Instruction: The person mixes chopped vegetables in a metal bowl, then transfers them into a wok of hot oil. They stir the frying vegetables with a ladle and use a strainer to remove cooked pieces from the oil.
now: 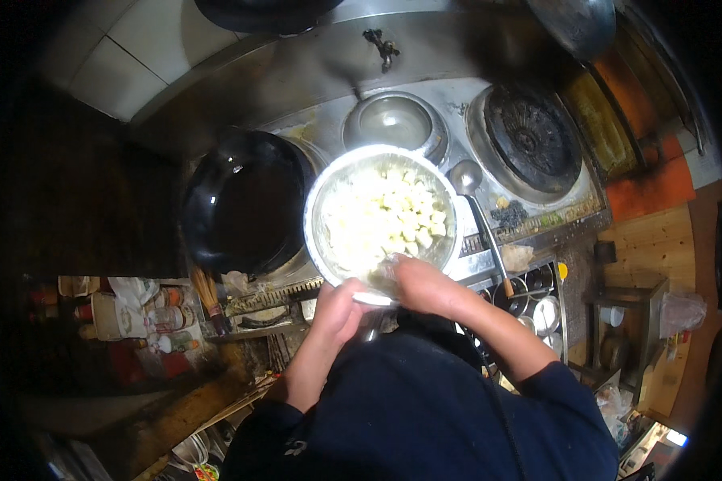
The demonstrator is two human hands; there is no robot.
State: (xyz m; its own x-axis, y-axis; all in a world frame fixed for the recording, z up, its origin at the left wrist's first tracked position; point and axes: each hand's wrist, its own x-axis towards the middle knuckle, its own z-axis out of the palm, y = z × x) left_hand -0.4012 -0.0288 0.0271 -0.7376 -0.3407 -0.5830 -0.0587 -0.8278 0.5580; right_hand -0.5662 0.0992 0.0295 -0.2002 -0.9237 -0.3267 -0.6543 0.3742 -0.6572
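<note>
A round metal bowl (457,240) full of pale, cut cubes of food (409,222) is in front of me, and its left part is washed out by glare. My left hand (340,309) grips the bowl's near rim, thumb on top. My right hand (418,282) reaches over the near rim into the bowl; its fingertips are at the cubes, and whether they hold any is hidden. A pale, flat edge lies between my hands at the rim. Just right of the bowl rests a metal ladle (466,176) with a wooden handle end.
A large black wok (246,204) sits on the left burner. Behind the bowl stands a round metal pot (395,123) holding liquid; a dark round burner (526,141) is at the right. A bamboo brush (204,288) and bottles (177,341) are at the left, seasoning containers (544,312) at the right.
</note>
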